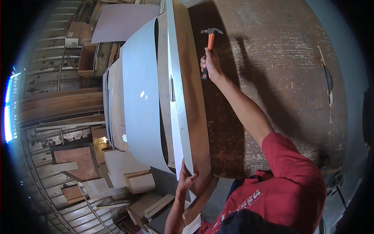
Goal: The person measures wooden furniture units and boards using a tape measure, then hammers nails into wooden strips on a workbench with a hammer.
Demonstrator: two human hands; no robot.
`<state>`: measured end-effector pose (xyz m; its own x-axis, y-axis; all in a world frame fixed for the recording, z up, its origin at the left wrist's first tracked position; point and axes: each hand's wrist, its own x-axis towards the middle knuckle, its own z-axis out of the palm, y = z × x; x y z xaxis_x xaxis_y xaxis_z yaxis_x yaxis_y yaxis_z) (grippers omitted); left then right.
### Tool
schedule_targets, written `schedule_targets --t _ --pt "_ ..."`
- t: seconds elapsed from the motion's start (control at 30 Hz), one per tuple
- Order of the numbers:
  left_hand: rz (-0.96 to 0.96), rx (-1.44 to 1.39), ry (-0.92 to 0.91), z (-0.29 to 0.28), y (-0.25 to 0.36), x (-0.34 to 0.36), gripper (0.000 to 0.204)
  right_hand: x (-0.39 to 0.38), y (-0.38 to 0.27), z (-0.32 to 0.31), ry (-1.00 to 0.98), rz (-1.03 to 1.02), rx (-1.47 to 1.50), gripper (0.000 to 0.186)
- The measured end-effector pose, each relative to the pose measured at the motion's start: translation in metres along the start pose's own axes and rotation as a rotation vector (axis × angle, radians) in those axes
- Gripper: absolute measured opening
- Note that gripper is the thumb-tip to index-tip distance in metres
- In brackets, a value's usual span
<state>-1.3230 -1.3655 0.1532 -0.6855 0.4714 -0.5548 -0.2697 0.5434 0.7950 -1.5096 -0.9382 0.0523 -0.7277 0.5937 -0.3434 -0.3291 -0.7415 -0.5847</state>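
My right hand [211, 64] is wrapped around the handle of a claw hammer [210, 41], which has a dark metal head and an orange and black grip. The hammer is raised over the worn brown worktop [284, 58], its head pointing away from me. A long wooden panel [193, 97] with a pale edge stands along the left side of the worktop. At the panel's near end, my left hand [187, 178] grips its edge, thumb over the wooden face. The tips of some left fingers are hidden behind the edge.
Left of the panel lies a large pale grey sheet [140, 89], with a mauve sheet [124, 21] beyond it. Wooden boxes [87, 58], boards [62, 103] and offcuts [142, 182] crowd the left side. A slot [328, 80] with splintered ends cuts the worktop at right.
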Motion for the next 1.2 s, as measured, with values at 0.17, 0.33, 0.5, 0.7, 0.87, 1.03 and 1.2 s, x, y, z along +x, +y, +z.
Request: schedule_targets --t 0.17,0.33,0.5,0.7,0.87,1.03,1.2 --pt "-0.052 -0.059 0.003 0.004 0.008 -0.001 0.098 0.032 0.014 0.007 0.014 0.117 -0.064 0.021" --pt "0.003 -0.016 -0.013 0.002 0.005 -0.001 0.098 0.036 0.037 0.011 0.189 -0.099 -0.204 0.021" --pt "-0.199 -0.138 0.011 -0.004 0.005 -0.005 0.099 0.038 0.044 0.014 0.124 -0.056 -0.104 0.018" --pt "-0.122 -0.012 -0.022 -0.009 0.008 0.004 0.1 0.071 0.067 0.013 0.151 -0.082 -0.293 0.025" --pt "-0.007 0.058 -0.02 -0.017 0.0 -0.002 0.103 0.05 0.062 0.031 0.008 0.068 -0.109 0.024" --pt "0.051 0.013 -0.097 -0.01 0.006 0.002 0.104 0.034 0.016 -0.002 -0.209 0.187 -0.173 0.022" --pt "0.275 -0.073 -0.129 0.0 -0.019 0.002 0.11 -0.09 -0.014 -0.055 -0.152 0.074 -0.309 0.023"
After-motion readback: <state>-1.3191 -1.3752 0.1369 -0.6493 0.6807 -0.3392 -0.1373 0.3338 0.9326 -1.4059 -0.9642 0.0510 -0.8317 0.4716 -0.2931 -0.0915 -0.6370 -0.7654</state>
